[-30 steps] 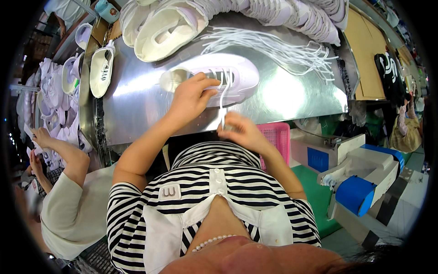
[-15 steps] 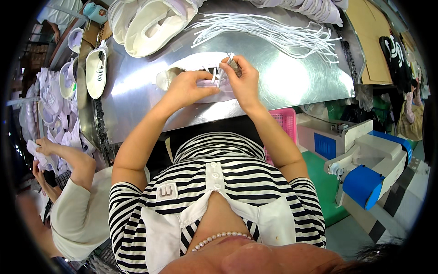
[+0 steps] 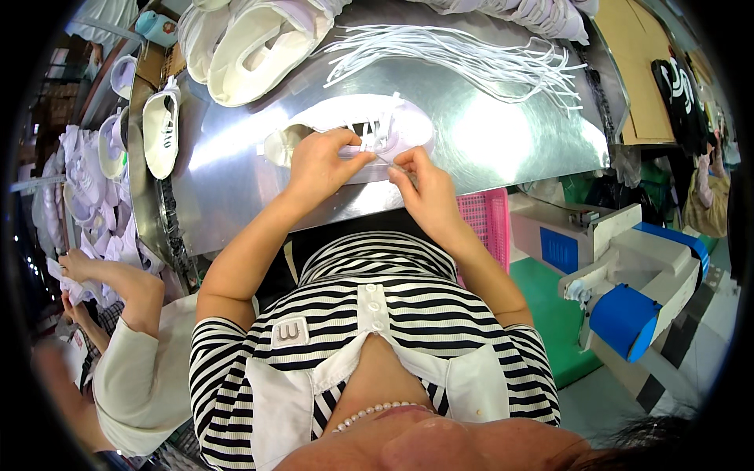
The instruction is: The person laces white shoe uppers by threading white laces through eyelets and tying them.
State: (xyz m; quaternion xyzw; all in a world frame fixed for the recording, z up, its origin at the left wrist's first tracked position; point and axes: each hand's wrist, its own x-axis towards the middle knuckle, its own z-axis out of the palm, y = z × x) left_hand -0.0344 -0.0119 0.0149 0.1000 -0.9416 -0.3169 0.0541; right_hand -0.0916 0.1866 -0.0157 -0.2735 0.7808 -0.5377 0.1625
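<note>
A pale lilac and white sneaker lies on the metal table, its toe to the right. White laces cross part of its opening. My left hand is closed at the sneaker's near side, thumb and forefinger gripping the edge beside the laces. Just right of it, my right hand pinches a thin dark hook-like tool pointing toward the left fingertips. The tool's tip is too small to make out. Beyond the sneaker lies a loose bundle of white shoelaces.
Several pale shoes are heaped at the far left; one single shoe rests by the left edge. A pink basket and a grey-and-blue machine stand at right. A co-worker's arm is at left.
My right hand has come down from over the laces to the sneaker's near side, bringing the thin tool with it. My left hand stays at nearly the same spot.
</note>
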